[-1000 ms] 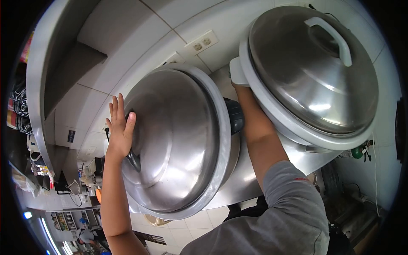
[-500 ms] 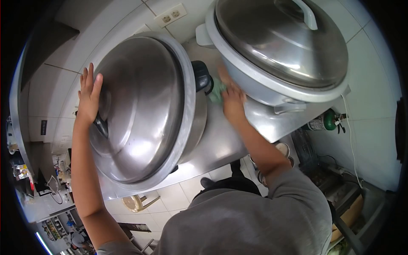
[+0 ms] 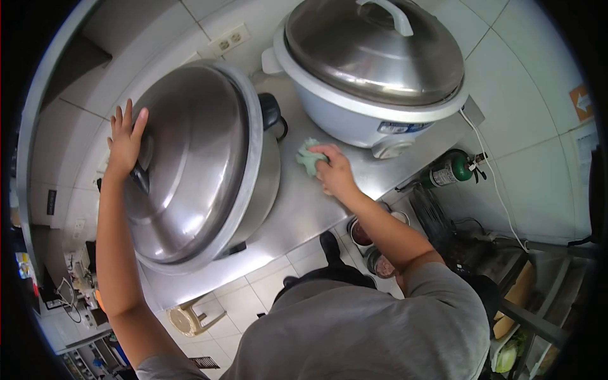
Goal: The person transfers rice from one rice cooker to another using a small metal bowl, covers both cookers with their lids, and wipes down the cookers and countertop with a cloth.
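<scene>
My left hand (image 3: 125, 140), fingers spread, rests against the lid of the big metal pot (image 3: 269, 183), close to the lid's black handle (image 3: 140, 178). That pot leans to the left, with its steel lid (image 3: 193, 152) on. In my right hand (image 3: 335, 171) a crumpled pale green cloth (image 3: 309, 155) is bunched under the fingers, down on the steel table (image 3: 288, 212). The hand is in the gap between the pot and a large rice cooker (image 3: 335, 109), whose steel lid (image 3: 377, 54) is also on.
A wall socket (image 3: 229, 40) sits behind the pots. To the right a green cylinder (image 3: 449, 170) hangs near a white cord (image 3: 494, 183). Containers (image 3: 382, 265) stand below the table edge, and a beige stool (image 3: 187, 320) is on the tiled floor. A rack (image 3: 538, 326) stands at lower right.
My right hand has drawn the cloth back from the narrow gap behind the pot toward the table's front. My left hand stays on the lid. The view has shifted slightly.
</scene>
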### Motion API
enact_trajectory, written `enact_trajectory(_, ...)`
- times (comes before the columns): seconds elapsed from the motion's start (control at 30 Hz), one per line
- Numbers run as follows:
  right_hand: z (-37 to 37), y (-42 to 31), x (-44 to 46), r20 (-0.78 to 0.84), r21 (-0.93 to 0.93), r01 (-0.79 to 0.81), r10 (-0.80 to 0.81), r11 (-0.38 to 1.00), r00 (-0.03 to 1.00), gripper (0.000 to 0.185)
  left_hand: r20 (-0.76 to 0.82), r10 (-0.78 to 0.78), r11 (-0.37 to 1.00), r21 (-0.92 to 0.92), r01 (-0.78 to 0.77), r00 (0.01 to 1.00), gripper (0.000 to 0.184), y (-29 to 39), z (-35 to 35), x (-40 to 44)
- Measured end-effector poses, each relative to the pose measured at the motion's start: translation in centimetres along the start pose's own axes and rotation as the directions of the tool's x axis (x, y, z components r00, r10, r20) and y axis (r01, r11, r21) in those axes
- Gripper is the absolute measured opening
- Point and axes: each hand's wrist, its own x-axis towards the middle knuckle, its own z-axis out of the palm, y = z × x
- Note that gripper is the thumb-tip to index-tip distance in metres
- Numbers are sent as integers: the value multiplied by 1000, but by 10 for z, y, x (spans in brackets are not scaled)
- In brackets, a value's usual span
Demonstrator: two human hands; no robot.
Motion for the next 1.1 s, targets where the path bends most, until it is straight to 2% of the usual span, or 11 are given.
enact_trajectory(0.17,71,22,109,-180,-38,92,-97,995,979,28,41,-24,1000,8,24,999,80,8,-7,-6)
enact_trajectory(0.23,96,27,157,-255,-277,360,-430,891,866,25,45,-30,1000,-9,30,999,77,12,-10,-9)
enact_trajectory(0.3,111,24,205,30,-573,57,-48,818,998,25,64,-35,999,-13,35,997,77,19,-13,-9)
enact_trajectory(0.33,119,25,227,128,-721,-34,181,692,975,26,75,-33,999,-14,34,997,77,19,-14,-8)
enact_trajectory(0.4,152,58,260,-284,-465,-263,139,845,949,27,94,-37,999,-22,39,995,77,18,-15,-6)
enact_trajectory(0.53,195,129,345,-63,-692,-69,35,718,997,24,125,-46,998,-33,51,991,80,22,-18,-7)
enact_trajectory(0.57,190,130,355,107,-721,6,103,693,989,29,127,-45,998,-33,50,991,80,22,-18,-7)
enact_trajectory(0.6,190,127,354,24,-749,-64,124,660,992,32,127,-42,998,-38,47,991,81,23,-18,-6)
enact_trajectory(0.67,184,132,350,122,-723,106,-25,682,992,28,137,-33,996,-79,44,990,80,23,-19,-6)
enact_trajectory(0.77,181,151,363,203,-629,137,-8,765,979,24,143,-18,993,-113,34,990,78,27,-21,-6)
enact_trajectory(1.1,196,160,362,87,-664,138,-107,735,990,19,171,-23,998,-57,33,985,77,31,-23,-3)
